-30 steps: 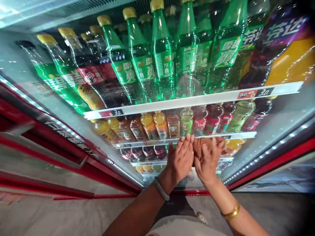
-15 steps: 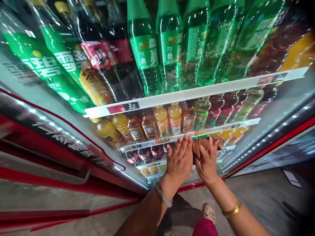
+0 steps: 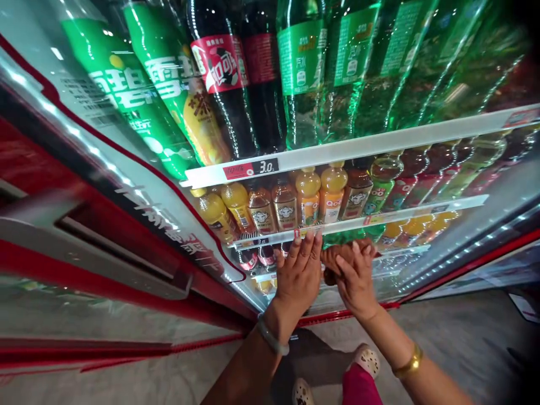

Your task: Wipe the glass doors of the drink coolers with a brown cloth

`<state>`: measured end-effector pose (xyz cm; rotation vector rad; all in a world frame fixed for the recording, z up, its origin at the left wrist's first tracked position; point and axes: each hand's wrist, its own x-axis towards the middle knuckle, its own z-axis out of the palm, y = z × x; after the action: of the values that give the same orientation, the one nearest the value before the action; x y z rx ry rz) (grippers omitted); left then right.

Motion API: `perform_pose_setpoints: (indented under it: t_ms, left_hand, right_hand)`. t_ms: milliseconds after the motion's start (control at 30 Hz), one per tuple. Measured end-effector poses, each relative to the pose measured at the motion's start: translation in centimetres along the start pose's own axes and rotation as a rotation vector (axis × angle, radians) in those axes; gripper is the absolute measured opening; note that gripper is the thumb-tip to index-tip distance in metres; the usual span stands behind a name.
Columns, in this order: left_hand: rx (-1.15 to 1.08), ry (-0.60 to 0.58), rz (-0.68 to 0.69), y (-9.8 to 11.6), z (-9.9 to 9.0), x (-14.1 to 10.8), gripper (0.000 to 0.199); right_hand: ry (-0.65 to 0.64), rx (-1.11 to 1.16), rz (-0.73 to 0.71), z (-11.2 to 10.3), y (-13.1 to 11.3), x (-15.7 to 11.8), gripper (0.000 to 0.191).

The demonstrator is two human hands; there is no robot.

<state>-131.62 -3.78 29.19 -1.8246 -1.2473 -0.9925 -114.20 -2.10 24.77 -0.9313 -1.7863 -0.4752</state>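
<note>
My left hand (image 3: 297, 273) lies flat with its fingers spread, the fingertips at the front edge of a drink shelf (image 3: 379, 216) in a lit fridge. Close beside it, my right hand (image 3: 356, 275) has its fingers bent over a crumpled brown cloth (image 3: 337, 256). The cloth bunches out between the two hands, and part of it is hidden under the right fingers. Small bottles of orange drink (image 3: 333, 191) and brown drink (image 3: 284, 208) stand behind the shelf edge, just above my hands.
Large green bottles (image 3: 301, 62) and cola bottles (image 3: 221, 67) line the upper shelf (image 3: 316, 160), which has a price tag. Red-trimmed fridge frames (image 3: 126, 304) run along the left. My shoes (image 3: 367, 360) stand on the grey floor (image 3: 189, 374) below.
The view has shifted, so the shelves and bottles appear further right and larger. My hands keep nearly the same places in view, the left one flat, the right one on the cloth.
</note>
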Motion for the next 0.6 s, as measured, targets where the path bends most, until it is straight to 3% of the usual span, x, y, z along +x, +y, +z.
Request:
perform_pose_setpoints:
  t_ms: [100, 233, 333, 467, 600]
  left_hand:
    - [0.012, -0.021, -0.007, -1.1, -0.4, -0.8, 0.080]
    - [0.035, -0.024, -0.059, -1.6, -0.9, -1.4, 0.079]
    - [0.041, -0.039, -0.096, -2.3, -0.9, -2.5, 0.076]
    - [0.069, 0.000, -0.074, -4.0, -0.9, -4.1, 0.079]
    - [0.071, 0.002, -0.055, -5.7, -1.5, -4.9, 0.078]
  right_hand:
    - [0.080, 0.005, 0.087, -0.8, 0.5, 1.7, 0.085]
    - [0.166, 0.030, 0.095, 0.6, -2.5, 4.9, 0.086]
    - [0.089, 0.037, -0.031, 2.2, -4.7, 2.7, 0.088]
    - [-0.016, 0.050, -0.065, 2.0, -4.0, -0.4, 0.085]
    - [0.146, 0.070, 0.066, 2.0, -5.1, 3.1, 0.084]
